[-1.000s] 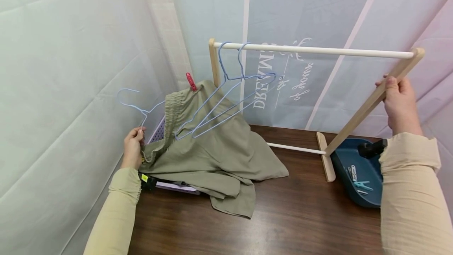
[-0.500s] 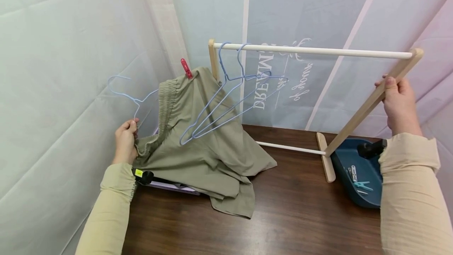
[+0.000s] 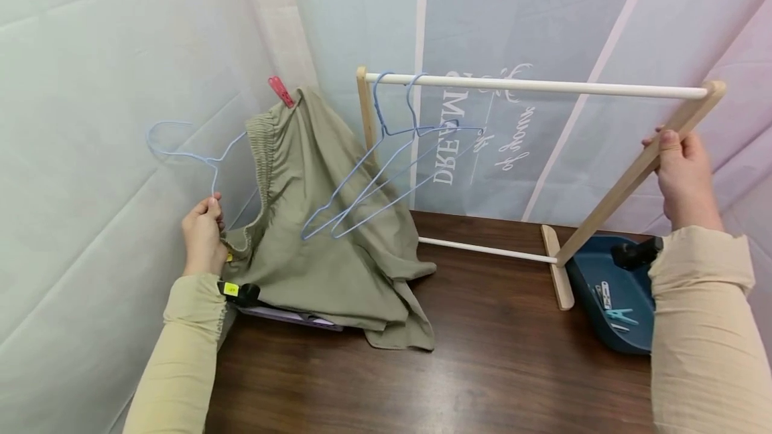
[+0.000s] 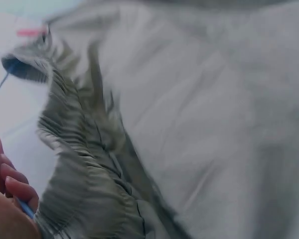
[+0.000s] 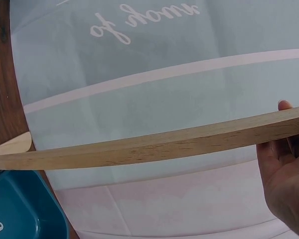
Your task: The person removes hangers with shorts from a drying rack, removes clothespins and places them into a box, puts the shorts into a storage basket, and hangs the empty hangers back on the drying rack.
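Observation:
My left hand (image 3: pixel 204 233) grips a blue wire hanger (image 3: pixel 212 161) just below its neck, hook pointing up and left. Olive-green pants (image 3: pixel 326 220) with a gathered elastic waistband (image 4: pixel 79 154) hang from this hanger, and a red clothespin (image 3: pixel 281 91) pinches the waistband's upper corner. The pants' legs drape down toward the table. On the right, my right hand (image 3: pixel 687 176) holds the wooden upright (image 3: pixel 624 183) of a clothes rack, fingers wrapped round it in the right wrist view. Two more blue hangers (image 3: pixel 386 142) hang from the rack's white top rail (image 3: pixel 531 84), overlapping the pants in the head view.
A dark blue tray (image 3: pixel 588 286) with several clothespins (image 3: pixel 621 317) stands by the rack's wooden foot (image 3: pixel 557 270). A purple basket (image 3: pixel 289 315) shows under the pants. The rack's lower white rail (image 3: pixel 488 250) runs close over the brown table (image 3: pixel 506 367). Fabric walls stand at left and back.
My left hand has moved left and up with the hanger, and the pants have risen and shifted left with it. My right hand stays on the rack's upright.

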